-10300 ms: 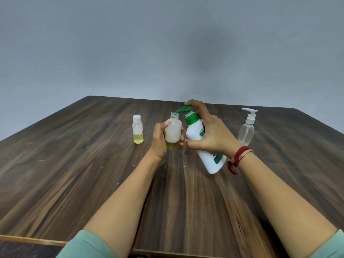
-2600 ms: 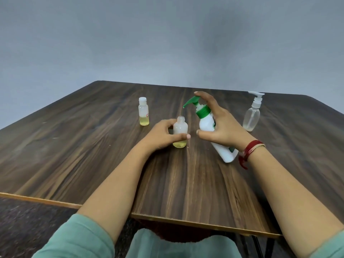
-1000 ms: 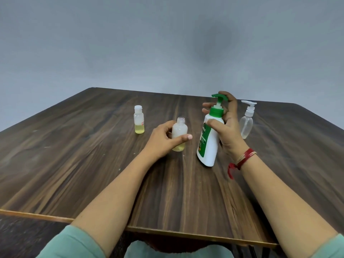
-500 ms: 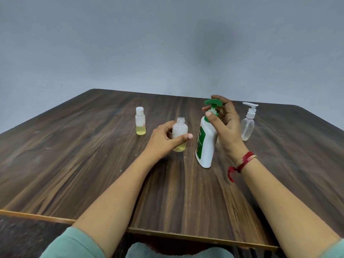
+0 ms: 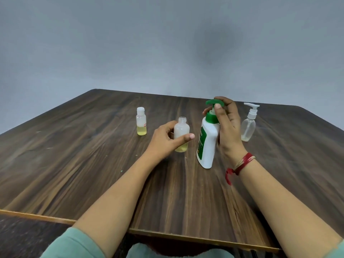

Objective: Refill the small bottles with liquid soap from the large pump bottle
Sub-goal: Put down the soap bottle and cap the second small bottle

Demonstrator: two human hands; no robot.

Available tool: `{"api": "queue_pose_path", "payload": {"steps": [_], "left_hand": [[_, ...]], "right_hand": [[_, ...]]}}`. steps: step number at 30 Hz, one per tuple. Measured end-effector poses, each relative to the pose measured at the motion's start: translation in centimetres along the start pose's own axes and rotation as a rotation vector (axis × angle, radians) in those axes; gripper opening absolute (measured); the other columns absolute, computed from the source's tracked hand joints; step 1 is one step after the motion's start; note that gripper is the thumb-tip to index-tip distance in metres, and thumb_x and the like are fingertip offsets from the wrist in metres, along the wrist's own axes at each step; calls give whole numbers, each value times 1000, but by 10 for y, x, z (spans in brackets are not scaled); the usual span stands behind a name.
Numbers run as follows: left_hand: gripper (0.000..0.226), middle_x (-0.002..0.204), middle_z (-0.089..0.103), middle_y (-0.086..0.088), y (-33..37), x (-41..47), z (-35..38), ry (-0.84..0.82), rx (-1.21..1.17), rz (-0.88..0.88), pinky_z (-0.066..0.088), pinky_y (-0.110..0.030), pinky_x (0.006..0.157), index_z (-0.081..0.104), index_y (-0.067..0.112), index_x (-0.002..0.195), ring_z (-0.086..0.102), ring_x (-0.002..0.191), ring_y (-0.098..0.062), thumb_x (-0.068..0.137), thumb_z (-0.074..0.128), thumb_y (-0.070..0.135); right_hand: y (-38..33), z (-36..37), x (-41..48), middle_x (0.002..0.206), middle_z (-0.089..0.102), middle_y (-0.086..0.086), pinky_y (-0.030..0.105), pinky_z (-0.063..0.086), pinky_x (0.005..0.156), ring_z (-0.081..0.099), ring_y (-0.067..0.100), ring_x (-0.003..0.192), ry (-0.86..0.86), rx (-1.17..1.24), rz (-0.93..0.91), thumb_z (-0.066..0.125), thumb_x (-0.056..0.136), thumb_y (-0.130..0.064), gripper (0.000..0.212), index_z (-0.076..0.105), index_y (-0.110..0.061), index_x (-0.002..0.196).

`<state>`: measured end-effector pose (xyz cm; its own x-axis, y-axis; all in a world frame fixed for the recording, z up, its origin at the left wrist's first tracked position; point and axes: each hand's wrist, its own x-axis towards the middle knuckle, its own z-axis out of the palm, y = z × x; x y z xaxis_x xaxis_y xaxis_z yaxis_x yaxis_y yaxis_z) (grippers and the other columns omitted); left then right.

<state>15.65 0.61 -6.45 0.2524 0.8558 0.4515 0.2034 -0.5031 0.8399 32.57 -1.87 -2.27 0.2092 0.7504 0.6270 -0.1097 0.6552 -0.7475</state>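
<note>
Left hand [image 5: 165,140] fingers are wrapping the small bottle [image 5: 181,135]; beside it, right hand [image 5: 228,127] fingers are clasping the pump bottle [image 5: 207,142].

Two small bottles [image 5: 141,121] [image 5: 181,127], two pump bottles [image 5: 206,146] [image 5: 247,127]

On the dark wooden table [image 5: 74,146], mid-frame, four bottles stand in a row. From left to right they are the slim clear plastic bottle [image 5: 141,121], the open-necked frosted small bottle [image 5: 181,132], the large white green-pump bottle [image 5: 207,144] and the clear plastic pump bottle [image 5: 248,125].
</note>
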Motion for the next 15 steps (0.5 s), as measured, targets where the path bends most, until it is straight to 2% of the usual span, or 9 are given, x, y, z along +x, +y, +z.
{"api": "queue_pose_path", "payload": {"steps": [5,10,15], "left_hand": [[54,81,59,-11,4,0,0,18,-11,24,43,-30,64,62,13,85,52,70,-11,65,72,62],[40,69,54,12,9,0,0,27,-18,40,41,-21,61,60,25,77,51,67,-4,64,72,62],[48,73,55,7,12,-1,0,36,-14,57,43,-19,60,61,21,82,52,68,-4,63,70,63]], "right_hand": [[-2,5,-1,87,64,-2,27,48,67,59,11,76,26,42,27,56,87,-24,19,53,-19,106],[-2,7,0,83,62,1,33,45,69,56,16,76,17,17,26,60,78,-37,30,53,-23,104],[0,6,1,83,61,2,32,46,68,57,14,75,10,20,16,61,79,-36,29,52,-24,104]]}}
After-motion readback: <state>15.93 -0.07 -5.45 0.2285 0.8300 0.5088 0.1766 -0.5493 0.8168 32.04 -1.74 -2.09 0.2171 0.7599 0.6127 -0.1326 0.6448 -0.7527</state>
